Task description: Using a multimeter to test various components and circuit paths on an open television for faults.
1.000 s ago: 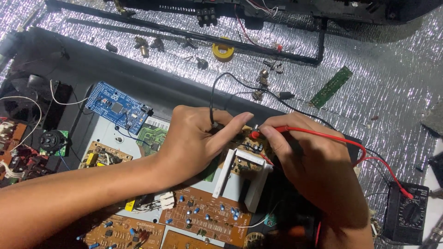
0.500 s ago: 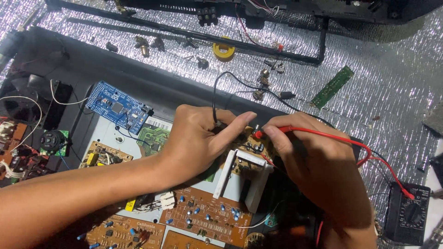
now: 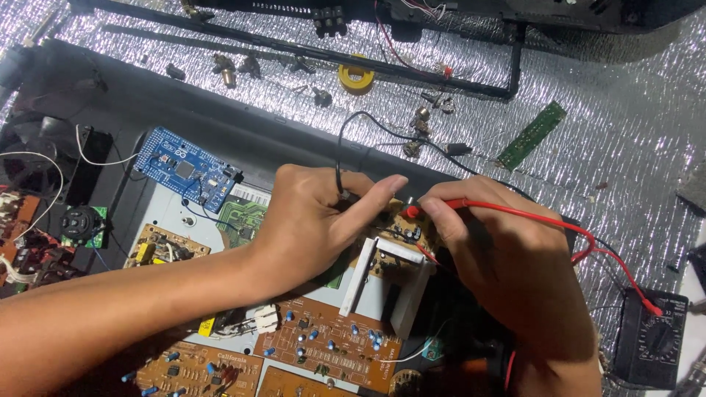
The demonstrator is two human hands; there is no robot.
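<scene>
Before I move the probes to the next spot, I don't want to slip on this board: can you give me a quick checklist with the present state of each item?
1. Red probe gripped by right hand: ok.
2. Black lead pinched in left hand: ok.
3. Probe tips seated on the brown circuit board: cannot tell, fingers hide them.
4. Red lead running to the multimeter: ok.
5. Meter dial setting: cannot tell, too small.
6. Leads free of snags: not ok, the black lead loops past loose parts.
</scene>
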